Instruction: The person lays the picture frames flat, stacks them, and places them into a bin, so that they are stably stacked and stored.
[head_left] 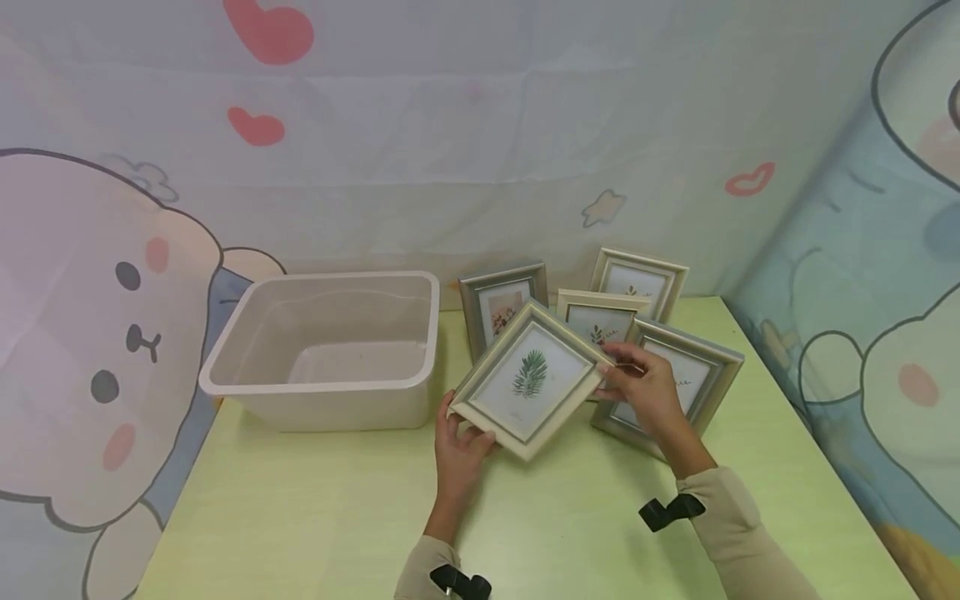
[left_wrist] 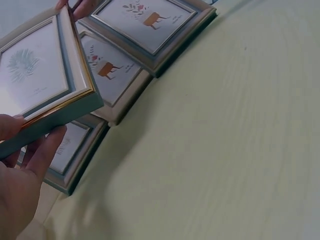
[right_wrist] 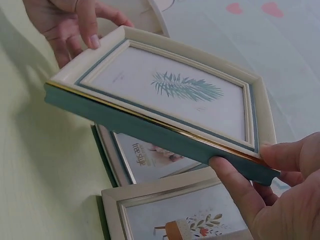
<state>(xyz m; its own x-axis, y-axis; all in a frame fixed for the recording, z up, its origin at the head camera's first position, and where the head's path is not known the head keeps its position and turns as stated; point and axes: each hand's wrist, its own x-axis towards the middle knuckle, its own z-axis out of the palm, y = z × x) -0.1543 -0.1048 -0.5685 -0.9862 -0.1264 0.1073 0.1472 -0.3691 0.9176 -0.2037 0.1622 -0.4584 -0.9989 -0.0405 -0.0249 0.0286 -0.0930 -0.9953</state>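
Note:
Both hands hold a cream picture frame [head_left: 530, 379] with a green leaf print, tilted face up above the table. My left hand [head_left: 459, 454] grips its lower left corner, thumb on the front and fingers beneath, as the left wrist view shows. At the opposite corner my right hand [head_left: 647, 387] pinches the frame's edge; in the right wrist view the thumb [right_wrist: 285, 154] lies on the front. Behind the held frame stand a grey frame [head_left: 471, 308] with a flower print and a cream frame [head_left: 600, 302]. A silver frame [head_left: 723, 367] is partly hidden behind my right hand.
A beige plastic bin [head_left: 322, 408] with a wide rim stands on the left of the light green table [head_left: 337, 508]. Another cream frame [head_left: 675, 279] is at the back right. A printed cloth backdrop [head_left: 420, 167] hangs right behind the table.

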